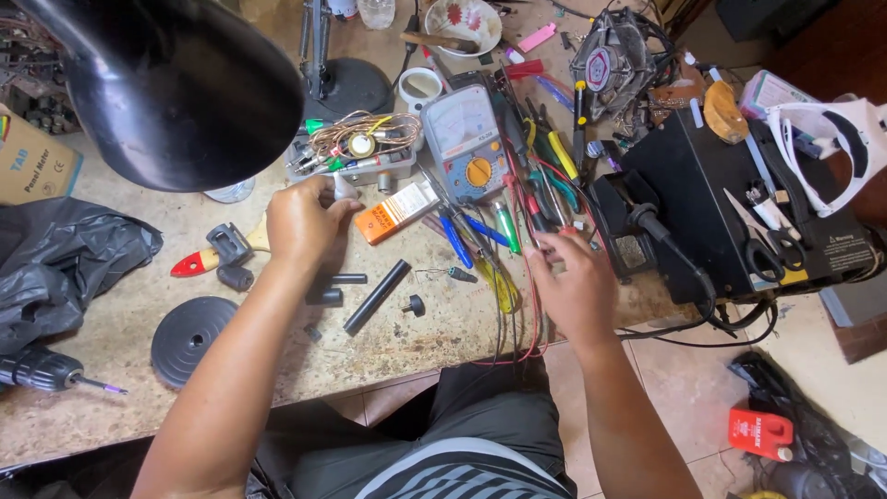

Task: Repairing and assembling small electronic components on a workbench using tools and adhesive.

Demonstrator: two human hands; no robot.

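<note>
My left hand (300, 222) rests on the workbench with its fingers closed round a small pale grey object (344, 188), just in front of a grey tray of wires (356, 148). My right hand (577, 282) hovers with fingers spread over red and black test leads (517, 277) and a row of screwdrivers and pliers (504, 231); it is blurred and nothing shows in it. An analog multimeter (467, 139) lies between the two hands, farther back. An orange box (397, 211) lies beside the left hand.
A black lamp shade (176, 83) hangs over the left. Black tubes (374, 296), a black disc (189, 337), a drill (42, 370) and a black bag (65, 259) lie left. A black station (730, 212) with scissors and a soldering iron stands right.
</note>
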